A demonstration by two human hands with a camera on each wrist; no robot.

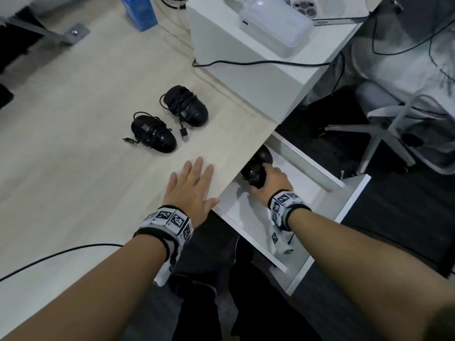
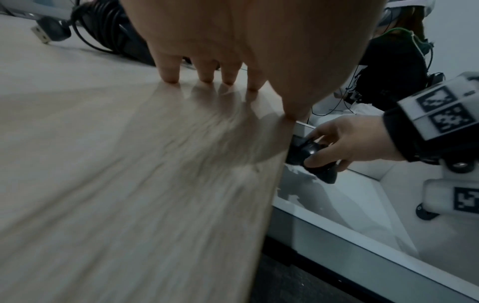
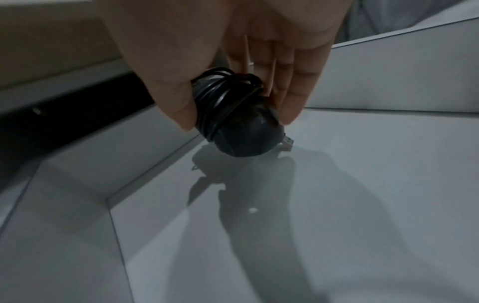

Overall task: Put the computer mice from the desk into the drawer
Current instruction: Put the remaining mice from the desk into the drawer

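Note:
Two black computer mice with cords wound round them lie on the pale wooden desk (image 1: 73,168): one nearer (image 1: 154,134), one farther (image 1: 187,105). My left hand (image 1: 194,185) rests flat and open on the desk near its right edge, fingertips (image 2: 207,79) touching the wood. My right hand (image 1: 270,180) is inside the open white drawer (image 1: 320,178) and grips a third cord-wrapped black mouse (image 3: 241,131) between thumb and fingers, just above the drawer bottom (image 3: 337,205). Another dark rounded shape (image 1: 264,155) sits in the drawer, half hidden under the desk edge.
A white box (image 1: 246,70) stands on the desk at the back right, with a white device (image 1: 273,28) on top and a black cable (image 1: 258,62) across it. A blue box (image 1: 141,11) is at the back. An office chair base (image 1: 384,134) stands right of the drawer.

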